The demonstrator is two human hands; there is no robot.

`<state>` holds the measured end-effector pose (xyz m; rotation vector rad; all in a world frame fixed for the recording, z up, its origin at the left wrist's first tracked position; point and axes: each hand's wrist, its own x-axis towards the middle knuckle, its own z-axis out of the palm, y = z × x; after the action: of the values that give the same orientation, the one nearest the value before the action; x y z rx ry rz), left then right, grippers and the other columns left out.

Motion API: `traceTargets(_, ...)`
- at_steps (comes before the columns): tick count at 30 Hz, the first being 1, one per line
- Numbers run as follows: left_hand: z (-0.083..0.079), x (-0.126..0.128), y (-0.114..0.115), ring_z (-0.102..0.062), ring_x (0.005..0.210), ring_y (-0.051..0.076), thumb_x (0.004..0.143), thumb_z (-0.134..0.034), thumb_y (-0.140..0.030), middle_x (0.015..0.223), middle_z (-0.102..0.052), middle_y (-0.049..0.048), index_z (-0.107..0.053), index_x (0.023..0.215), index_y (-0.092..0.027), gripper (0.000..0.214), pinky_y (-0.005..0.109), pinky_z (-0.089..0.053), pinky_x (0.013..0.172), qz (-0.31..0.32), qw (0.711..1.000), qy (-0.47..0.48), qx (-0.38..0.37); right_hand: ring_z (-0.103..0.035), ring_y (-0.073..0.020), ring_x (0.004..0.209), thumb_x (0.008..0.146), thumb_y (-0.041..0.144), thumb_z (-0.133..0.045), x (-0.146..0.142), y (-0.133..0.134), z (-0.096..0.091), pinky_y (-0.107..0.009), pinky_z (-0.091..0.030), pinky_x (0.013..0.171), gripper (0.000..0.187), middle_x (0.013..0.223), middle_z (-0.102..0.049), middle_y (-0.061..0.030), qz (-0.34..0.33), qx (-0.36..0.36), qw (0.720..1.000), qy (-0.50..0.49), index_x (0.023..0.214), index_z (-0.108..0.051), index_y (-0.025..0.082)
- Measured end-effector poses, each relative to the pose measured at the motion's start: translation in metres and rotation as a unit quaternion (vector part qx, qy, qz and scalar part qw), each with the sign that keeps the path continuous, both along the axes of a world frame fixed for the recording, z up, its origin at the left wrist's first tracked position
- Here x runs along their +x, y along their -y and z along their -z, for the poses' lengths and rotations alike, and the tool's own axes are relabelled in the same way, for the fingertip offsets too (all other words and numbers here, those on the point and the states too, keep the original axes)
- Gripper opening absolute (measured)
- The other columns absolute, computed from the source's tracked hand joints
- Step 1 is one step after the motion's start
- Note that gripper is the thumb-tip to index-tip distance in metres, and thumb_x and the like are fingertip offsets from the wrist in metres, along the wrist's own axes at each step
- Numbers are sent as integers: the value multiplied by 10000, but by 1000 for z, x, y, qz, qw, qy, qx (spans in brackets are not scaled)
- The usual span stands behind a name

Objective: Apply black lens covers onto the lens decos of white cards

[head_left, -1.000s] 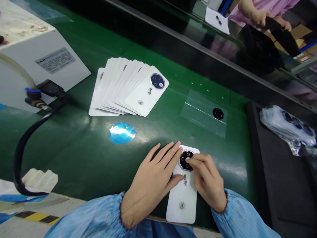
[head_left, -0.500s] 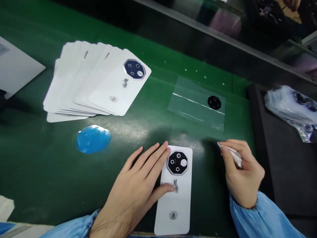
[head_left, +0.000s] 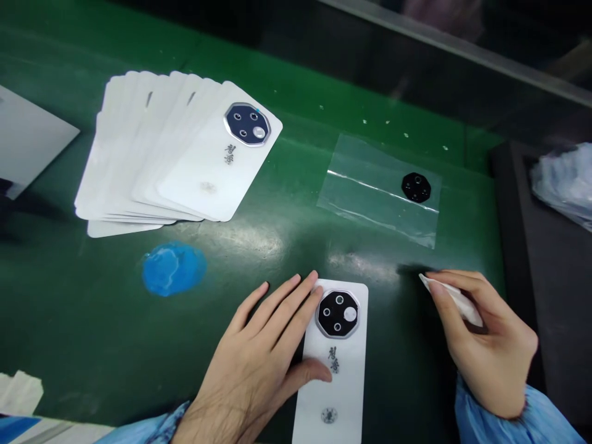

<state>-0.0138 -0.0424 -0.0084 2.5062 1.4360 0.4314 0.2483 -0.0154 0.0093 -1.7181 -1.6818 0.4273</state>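
A white phone back cover (head_left: 329, 391) with an octagonal black camera module (head_left: 338, 314) lies flat at the front of the green table. My left hand (head_left: 259, 351) rests along its left side, fingers stretched out and apart, fingertips by the top left corner and thumb on the printed lettering. To the right of the cover and apart from it, my right hand (head_left: 490, 339) pinches a folded white wipe (head_left: 459, 303) between thumb and fingers. Behind them, a black octagonal lens plate (head_left: 416, 187) sits on a clear plastic bag (head_left: 365, 197).
A fanned stack of white phone back covers (head_left: 152, 154) occupies the back left. Blue film (head_left: 173, 268) lies in front of it, and a white sheet (head_left: 32, 139) is at the far left. A black tray (head_left: 546, 277) holding a plastic bundle (head_left: 562, 185) borders the right side.
My right hand, still pinching the wipe, has moved slightly right, farther from the cover. My left hand stays on the cover. The camera view has shifted a little.
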Motion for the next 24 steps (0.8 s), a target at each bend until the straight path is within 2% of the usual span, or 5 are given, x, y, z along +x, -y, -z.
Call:
traceTargets(3,-2,-4,3,-500,1245,275,868,-544,-563,1441,-468,111,-456,1351,-147,643,413,-344,1066,3,999,25,-32,-622,-226,891,852,231,-656,11,5,4,-363,-464,828,33,895,-650,-45,4,-15,1000,-7,868,-669,205)
traceTargets(8,-24,-7,-10,-473,1278,193,930,-527,-282,1426,-440,45,-500,1273,-252,346,318,-432,1035,-134,969,176,-105,-563,-281,1113,856,288,-637,29,16,-8,-471,-406,1007,278,1152,-608,-78,7,-36,999,13,1126,-623,224)
traceTargets(15,-54,61,-111,-602,1011,168,903,-569,-222,1117,-613,60,-575,1128,-154,235,307,-490,898,-23,968,240,-67,-566,-260,1103,882,341,-565,38,-33,-62,-429,-448,978,312,1142,-600,-87,-128,36,980,148,1168,-565,215)
traceTargets(19,-36,120,-171,-611,961,207,864,-642,-315,1083,-597,100,-572,1083,-107,310,327,-486,865,4,983,154,-95,-458,-313,1266,796,450,-637,51,-97,-27,-471,-431,1031,681,1362,-448,-169,-222,-45,967,115,1350,-362,164)
traceTargets(24,-16,154,-200,-581,1020,302,757,-749,-378,1125,-550,199,-574,1040,-54,465,432,-485,887,-27,989,108,-102,-479,-341,1247,719,543,-688,64,-141,21,-489,-434,1027,930,1369,-436,-225,-212,-56,967,132,1415,-244,115)
